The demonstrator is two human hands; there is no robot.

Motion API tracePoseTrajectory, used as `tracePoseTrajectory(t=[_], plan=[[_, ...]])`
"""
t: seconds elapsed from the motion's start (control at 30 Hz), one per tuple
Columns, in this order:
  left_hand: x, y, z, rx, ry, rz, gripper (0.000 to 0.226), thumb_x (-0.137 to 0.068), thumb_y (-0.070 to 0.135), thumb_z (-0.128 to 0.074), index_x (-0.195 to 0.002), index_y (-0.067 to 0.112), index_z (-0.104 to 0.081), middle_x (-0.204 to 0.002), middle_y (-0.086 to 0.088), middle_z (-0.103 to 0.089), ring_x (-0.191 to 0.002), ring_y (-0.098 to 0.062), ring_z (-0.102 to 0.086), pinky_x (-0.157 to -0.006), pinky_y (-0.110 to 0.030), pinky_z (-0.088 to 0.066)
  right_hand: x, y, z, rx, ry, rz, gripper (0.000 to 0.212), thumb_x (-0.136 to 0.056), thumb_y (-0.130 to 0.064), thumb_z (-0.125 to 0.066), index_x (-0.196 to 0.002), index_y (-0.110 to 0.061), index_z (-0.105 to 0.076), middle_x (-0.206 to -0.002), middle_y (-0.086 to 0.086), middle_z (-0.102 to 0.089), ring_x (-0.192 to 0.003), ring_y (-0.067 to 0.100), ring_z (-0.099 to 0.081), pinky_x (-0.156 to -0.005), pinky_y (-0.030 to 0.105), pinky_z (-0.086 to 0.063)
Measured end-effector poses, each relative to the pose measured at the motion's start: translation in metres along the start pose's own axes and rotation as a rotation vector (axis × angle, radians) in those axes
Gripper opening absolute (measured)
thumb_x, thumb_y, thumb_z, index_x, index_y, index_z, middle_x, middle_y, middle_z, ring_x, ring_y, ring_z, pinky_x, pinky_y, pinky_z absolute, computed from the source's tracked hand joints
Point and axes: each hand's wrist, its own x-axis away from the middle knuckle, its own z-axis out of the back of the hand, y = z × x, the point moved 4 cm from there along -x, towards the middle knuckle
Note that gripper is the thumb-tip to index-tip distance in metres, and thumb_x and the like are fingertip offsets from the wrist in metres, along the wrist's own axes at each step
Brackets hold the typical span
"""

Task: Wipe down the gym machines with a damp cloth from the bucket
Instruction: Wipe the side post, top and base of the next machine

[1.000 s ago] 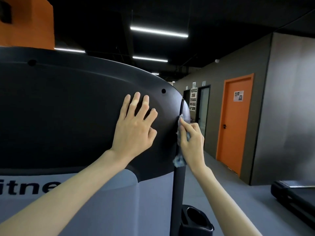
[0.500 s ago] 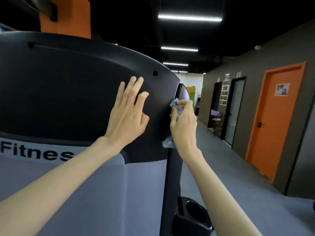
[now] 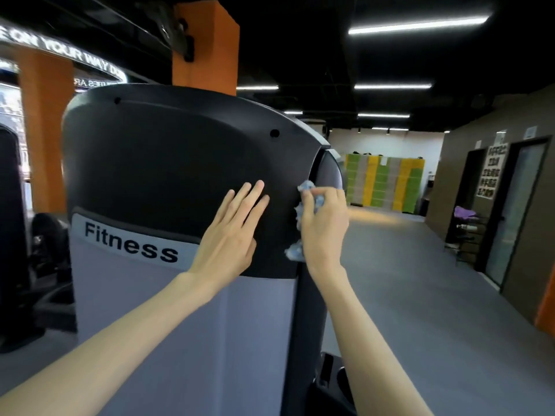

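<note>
The view has drawn back and swung left within the last second, so the whole black cover [image 3: 168, 163] of the machine [image 3: 307, 325] now shows, along with its "Fitness" label [image 3: 130, 247]; the left hand [image 3: 231, 232] has slipped a little lower on the cover, further from the screw hole [image 3: 274, 133]; the right hand [image 3: 324, 226] stays at the cover's right edge with the cloth [image 3: 306, 187], barely shifted along it; I judge the edge is being rubbed in short strokes, with the broad face yet to do.

Left grip: flat, fingers straight and close together, palm pressing the cover, holding nothing; right grip: fingers curled, pinching the bunched cloth against the edge seam; the bucket is out of view.

The cover is matt moulded plastic, smooth, domed on top with rounded corners; the panel [image 3: 180, 310] beneath is pale grey and flat; the cloth is pale blue, crumpled and nubbly, a tail hanging below the palm; whether it is damp I cannot tell.
</note>
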Motion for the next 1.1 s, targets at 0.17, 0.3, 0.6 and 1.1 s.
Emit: tracePoseTrajectory(t=[0.17,0.3,0.6,1.1], plan=[[0.013,0.007,-0.007,-0.079,-0.02,-0.039,0.059,-0.087,0.005,-0.05,-0.144,0.002,-0.035,-0.155,-0.013,-0.024,-0.142,-0.027,-0.026,-0.116,-0.044,-0.022,-0.042,-0.021,-0.002,-0.007,0.113,0.051,0.016,-0.096,-0.018,-0.057,-0.097,-0.003,-0.063,-0.099,0.01,-0.058,-0.076,0.011,-0.046,-0.066,0.011,-0.029],[0.029,0.005,-0.015,-0.021,-0.033,0.029,0.071,-0.075,-0.009,-0.061,-0.142,0.001,-0.038,-0.15,-0.018,-0.031,-0.135,-0.032,-0.036,-0.113,-0.044,-0.031,0.017,0.01,-0.004,0.024,0.12,0.073,0.009,-0.092,-0.013,-0.063,-0.092,-0.004,-0.063,-0.09,0.007,-0.055,-0.069,0.003,-0.039,-0.066,-0.001,-0.03],[0.075,0.011,-0.036,0.003,-0.142,0.022,0.079,-0.066,-0.008,-0.061,-0.141,0.0,-0.038,-0.149,-0.021,-0.031,-0.132,-0.032,-0.033,-0.115,-0.043,-0.023,0.046,0.024,0.0,0.034,0.009,-0.06,0.011,-0.095,-0.014,-0.058,-0.094,-0.003,-0.06,-0.094,0.007,-0.057,-0.067,0.003,-0.04,-0.065,0.008,-0.03],[0.15,0.042,-0.085,0.045,-0.195,0.02,0.092,-0.057,-0.012,-0.067,-0.141,0.002,-0.031,-0.135,-0.017,-0.031,-0.115,-0.034,-0.04,-0.117,-0.043,-0.01,0.135,0.073,-0.005,0.066,0.004,-0.052,0.01,-0.093,-0.01,-0.06,-0.09,-0.001,-0.062,-0.086,0.007,-0.054,-0.069,0.012,-0.047,-0.063,0.003,-0.033]])
